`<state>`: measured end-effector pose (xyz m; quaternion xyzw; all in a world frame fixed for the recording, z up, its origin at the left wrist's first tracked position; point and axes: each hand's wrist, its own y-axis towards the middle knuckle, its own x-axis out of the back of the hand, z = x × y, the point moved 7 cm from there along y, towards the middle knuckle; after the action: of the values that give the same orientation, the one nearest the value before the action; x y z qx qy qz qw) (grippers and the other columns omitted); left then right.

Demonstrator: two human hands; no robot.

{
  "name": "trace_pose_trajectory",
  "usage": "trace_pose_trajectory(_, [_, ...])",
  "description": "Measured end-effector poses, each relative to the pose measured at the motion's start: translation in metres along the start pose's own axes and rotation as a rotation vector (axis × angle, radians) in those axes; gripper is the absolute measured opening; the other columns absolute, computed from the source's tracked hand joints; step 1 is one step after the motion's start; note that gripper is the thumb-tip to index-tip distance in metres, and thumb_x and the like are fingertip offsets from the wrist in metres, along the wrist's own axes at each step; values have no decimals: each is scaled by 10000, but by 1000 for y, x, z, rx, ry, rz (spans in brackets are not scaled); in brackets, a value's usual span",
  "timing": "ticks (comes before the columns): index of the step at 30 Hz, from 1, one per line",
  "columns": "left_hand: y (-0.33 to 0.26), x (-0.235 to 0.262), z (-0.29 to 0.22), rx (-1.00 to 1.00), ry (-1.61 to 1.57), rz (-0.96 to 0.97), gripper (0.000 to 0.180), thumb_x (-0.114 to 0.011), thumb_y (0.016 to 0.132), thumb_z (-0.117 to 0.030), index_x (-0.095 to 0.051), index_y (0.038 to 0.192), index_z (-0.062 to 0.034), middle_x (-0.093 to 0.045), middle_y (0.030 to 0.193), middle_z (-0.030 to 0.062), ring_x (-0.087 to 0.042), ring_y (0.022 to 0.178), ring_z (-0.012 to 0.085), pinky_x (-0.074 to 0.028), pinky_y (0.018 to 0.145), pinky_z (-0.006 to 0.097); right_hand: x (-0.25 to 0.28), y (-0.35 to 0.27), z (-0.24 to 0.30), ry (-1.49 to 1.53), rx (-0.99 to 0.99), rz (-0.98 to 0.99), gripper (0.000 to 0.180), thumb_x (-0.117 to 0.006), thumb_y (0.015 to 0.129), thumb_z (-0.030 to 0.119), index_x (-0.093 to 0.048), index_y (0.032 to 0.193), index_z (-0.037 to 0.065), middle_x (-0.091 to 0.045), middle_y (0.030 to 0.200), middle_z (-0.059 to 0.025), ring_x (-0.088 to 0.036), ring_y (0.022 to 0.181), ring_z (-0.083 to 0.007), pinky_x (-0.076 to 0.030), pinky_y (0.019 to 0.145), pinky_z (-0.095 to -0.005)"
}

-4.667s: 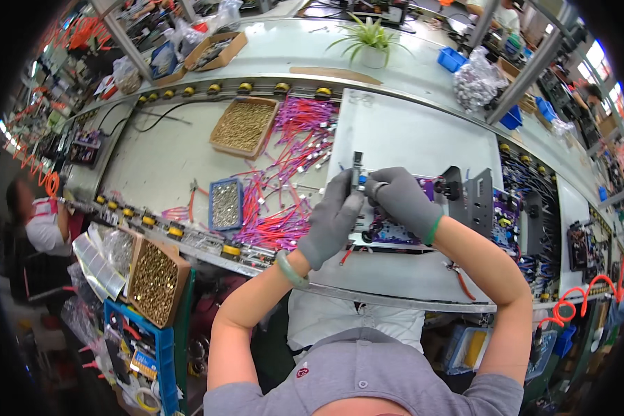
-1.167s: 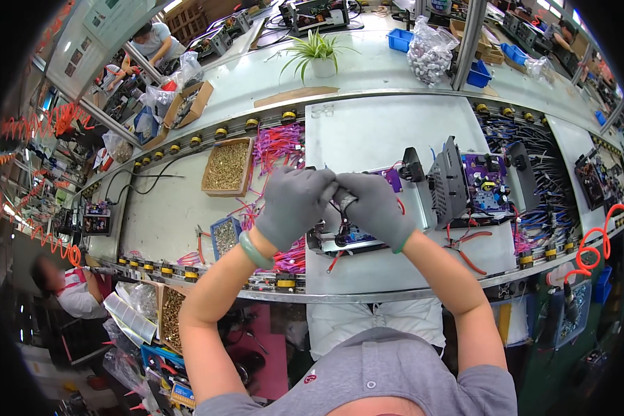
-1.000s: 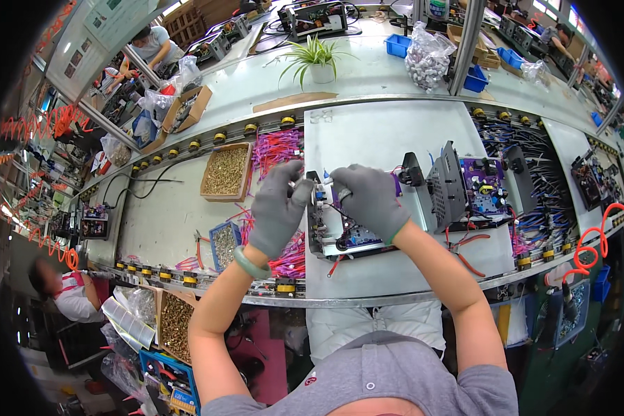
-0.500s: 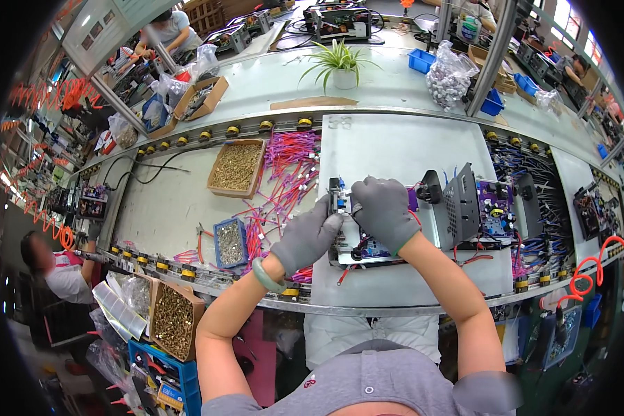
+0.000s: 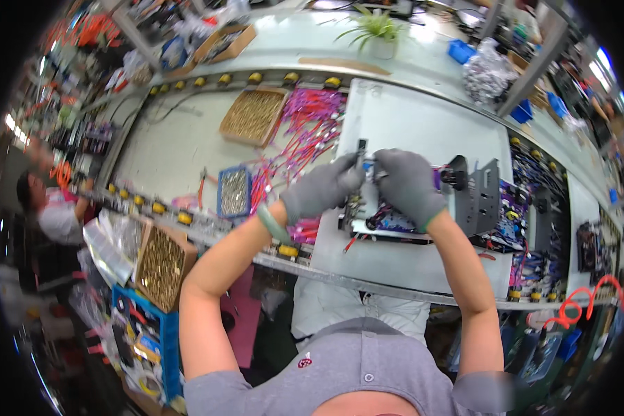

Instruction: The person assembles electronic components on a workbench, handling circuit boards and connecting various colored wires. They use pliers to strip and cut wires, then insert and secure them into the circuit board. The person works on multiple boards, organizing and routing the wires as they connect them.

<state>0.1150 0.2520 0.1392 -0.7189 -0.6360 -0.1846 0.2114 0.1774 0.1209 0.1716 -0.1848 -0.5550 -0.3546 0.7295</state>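
Grey-gloved left hand [image 5: 319, 188] reaches up and to the right, thumb and fingers closed on the narrow black end panel [image 5: 362, 145] of an open electronics chassis [image 5: 395, 236]. Right hand [image 5: 410, 186], also gloved, just beside it: back of hand up, fingers curled toward the same panel; fingertips hidden, cannot tell whether they grip anything. Elbows spread wide. Left forearm slants up rightward, pale green bangle [image 5: 274, 223] near the wrist; right forearm leans up leftward. Chassis lies on a white board [image 5: 423, 111], purple circuit board [image 5: 394, 220] visible below the right hand. Slotted black panel [image 5: 480, 197] upright, farther right. Leftward: red and purple wires [image 5: 312, 114], blue bin [image 5: 233, 214] of silvery parts, cardboard tray [image 5: 241, 141] of brass-coloured pieces.
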Motion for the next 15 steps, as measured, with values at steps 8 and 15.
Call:
trace_pose_trajectory(8, [-53,23,191,398,668,-31,410,-672,863,-402,-701,1189,-156,-676,1134,126,-679,986,296,-528,887,417,76,-104,-36,125,79,-450,207,-681,878,58,-674,1084,40,-695,920,-138,-696,782,-274,-542,680,-356])
trace_pose_trajectory(15, [-40,18,218,502,705,208,327,-709,808,-364,-747,1042,-138,-721,1034,132,-687,1000,303,-529,881,409,66,-107,-32,27,195,-436,181,-686,873,77,-680,1051,43,-696,939,-138,-691,840,-316,-543,724,-399])
